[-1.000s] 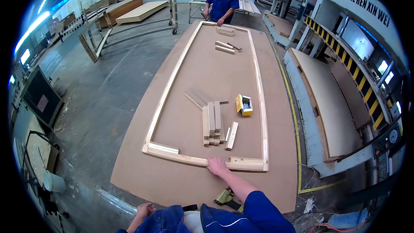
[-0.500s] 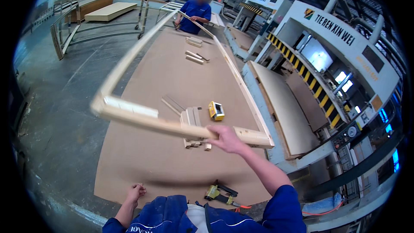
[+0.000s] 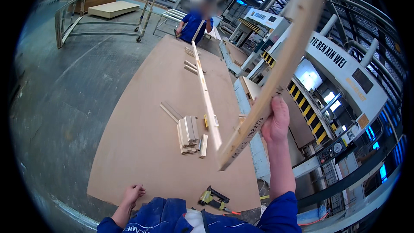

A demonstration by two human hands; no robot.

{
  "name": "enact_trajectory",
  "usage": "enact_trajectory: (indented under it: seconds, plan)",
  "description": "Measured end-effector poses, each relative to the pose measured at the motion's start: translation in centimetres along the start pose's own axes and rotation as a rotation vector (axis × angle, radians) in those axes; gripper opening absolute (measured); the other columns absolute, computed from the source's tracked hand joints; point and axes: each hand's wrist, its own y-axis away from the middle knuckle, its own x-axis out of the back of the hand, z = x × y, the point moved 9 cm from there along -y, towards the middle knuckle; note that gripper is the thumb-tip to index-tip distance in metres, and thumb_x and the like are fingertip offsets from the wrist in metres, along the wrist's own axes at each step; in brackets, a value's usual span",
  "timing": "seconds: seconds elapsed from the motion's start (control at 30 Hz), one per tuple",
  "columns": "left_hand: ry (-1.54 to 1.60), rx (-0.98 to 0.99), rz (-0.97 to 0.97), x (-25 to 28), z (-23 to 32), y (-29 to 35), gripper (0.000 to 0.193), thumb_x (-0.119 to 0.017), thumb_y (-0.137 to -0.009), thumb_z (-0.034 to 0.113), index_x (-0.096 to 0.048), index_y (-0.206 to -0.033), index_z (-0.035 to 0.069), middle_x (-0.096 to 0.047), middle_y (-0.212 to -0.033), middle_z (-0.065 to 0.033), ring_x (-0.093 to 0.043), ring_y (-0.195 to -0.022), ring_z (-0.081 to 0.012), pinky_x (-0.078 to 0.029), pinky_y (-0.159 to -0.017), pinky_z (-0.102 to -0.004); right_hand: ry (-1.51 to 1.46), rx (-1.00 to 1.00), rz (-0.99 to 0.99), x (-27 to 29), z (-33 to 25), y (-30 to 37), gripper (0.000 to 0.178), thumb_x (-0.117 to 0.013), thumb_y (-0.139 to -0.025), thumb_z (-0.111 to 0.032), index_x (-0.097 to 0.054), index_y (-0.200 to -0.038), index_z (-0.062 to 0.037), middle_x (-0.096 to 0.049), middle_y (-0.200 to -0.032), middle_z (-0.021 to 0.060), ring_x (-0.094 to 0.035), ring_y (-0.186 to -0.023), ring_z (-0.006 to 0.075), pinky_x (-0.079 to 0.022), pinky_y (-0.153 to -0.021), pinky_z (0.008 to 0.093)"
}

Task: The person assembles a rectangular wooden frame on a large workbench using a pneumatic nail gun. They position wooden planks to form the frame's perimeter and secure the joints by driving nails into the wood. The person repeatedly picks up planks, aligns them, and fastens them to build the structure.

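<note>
One wheeled metal rack [image 3: 147, 12] stands on the floor at the far left, with a pale thick panel [image 3: 113, 5] just behind it. Next comes the brown-topped desk [image 3: 125, 146], and at its near left corner the left hand [image 3: 136, 193] is half open, its fingers loosely bent and nothing visible in its hold; whether it touches the surface, I cannot tell. Toward the middle of the desk lie thin strips [image 3: 171, 111], their near ends close to a stack of wooden blocks [image 3: 187, 131]. At the far end a co-worker [image 3: 189, 30] in blue stands with one arm raised near the wooden frame [image 3: 269, 88]. Just right of the stack lie a loose block [image 3: 203, 146] and a yellow box [image 3: 206, 121], the latter mostly hidden behind the frame's long side. Nearer the person, a green and black nail gun [image 3: 214, 198] rests by the desk's front edge. The frame itself is lifted and steeply tilted over the desk's right part, its near bar rising toward the upper right; the right hand [image 3: 277, 121] is closed around that bar. Farther right stands a pale press [image 3: 332, 62] with a black-and-yellow striped edge
</note>
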Motion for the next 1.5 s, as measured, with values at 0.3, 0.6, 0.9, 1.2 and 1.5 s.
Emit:
enact_trajectory:
  seconds: [0.3, 0.6, 0.9, 1.2, 1.5]
  plan:
    - [0.614, -0.236, -0.307, -10.9, 12.8, 3.5, 0.072, -0.056, -0.103, 0.052, -0.038, -0.153, 0.002, -0.055, -0.138, -0.0188, -0.062, -0.12, -0.0309, -0.051, -0.106, -0.0446, -0.171, -0.01, 0.407, 6.8, 9.1, 11.1, 0.04, -0.048, -0.111, -0.029, -0.05, -0.139, -0.0006, -0.059, -0.131, 0.0102, -0.057, -0.123, 0.0234, -0.047, -0.108, 0.0453]
    - [0.319, -0.38, 0.019, -4.3, 17.8, 1.3, 0.058, -0.06, -0.105, 0.02, -0.035, -0.153, -0.002, -0.063, -0.123, -0.0167, -0.065, -0.116, -0.027, -0.054, -0.102, -0.0401, -0.541, -0.435, 0.786, 12.6, 31.6, 26.4, 0.038, -0.063, -0.101, -0.012, -0.053, -0.136, -0.0044, -0.059, -0.125, 0.0054, -0.057, -0.118, 0.0196, -0.044, -0.11, 0.0428]
    - [0.169, -0.351, 0.319, 1.6, 13.4, -1.6, 0.051, -0.063, -0.102, 0.018, -0.047, -0.145, -0.003, -0.063, -0.116, -0.0123, -0.067, -0.102, -0.0204, -0.056, -0.095, -0.0351, -0.871, -0.743, 0.887, 9.8, 47.3, 33.8, 0.03, -0.072, -0.096, -0.011, -0.057, -0.122, -0.0071, -0.062, -0.116, 0.0056, -0.059, -0.115, 0.0202, -0.045, -0.109, 0.0433]
    - [-0.307, 0.02, 0.402, 9.3, -2.7, 0.6, 0.042, -0.067, -0.095, 0.011, -0.058, -0.132, -0.007, -0.069, -0.093, -0.0113, -0.068, -0.082, -0.0197, -0.056, -0.071, -0.0304, -0.899, -0.939, 0.977, 9.6, 55.5, 36.9, 0.046, -0.073, -0.098, -0.018, -0.05, -0.135, -0.0042, -0.057, -0.13, 0.0086, -0.055, -0.127, 0.0233, -0.044, -0.114, 0.0445]
    - [-0.794, -0.059, 0.537, 9.2, -2.4, -0.1, 0.041, -0.074, -0.085, 0.015, -0.07, -0.122, -0.005, -0.075, -0.11, -0.0181, -0.072, -0.096, -0.0262, -0.056, -0.089, -0.0366, -0.552, -1.302, 0.699, 10.2, 52.4, 38.3, 0.051, -0.072, -0.098, -0.016, -0.048, -0.138, 0.004, -0.06, -0.132, 0.0179, -0.065, -0.117, 0.0301, -0.058, -0.1, 0.0411]
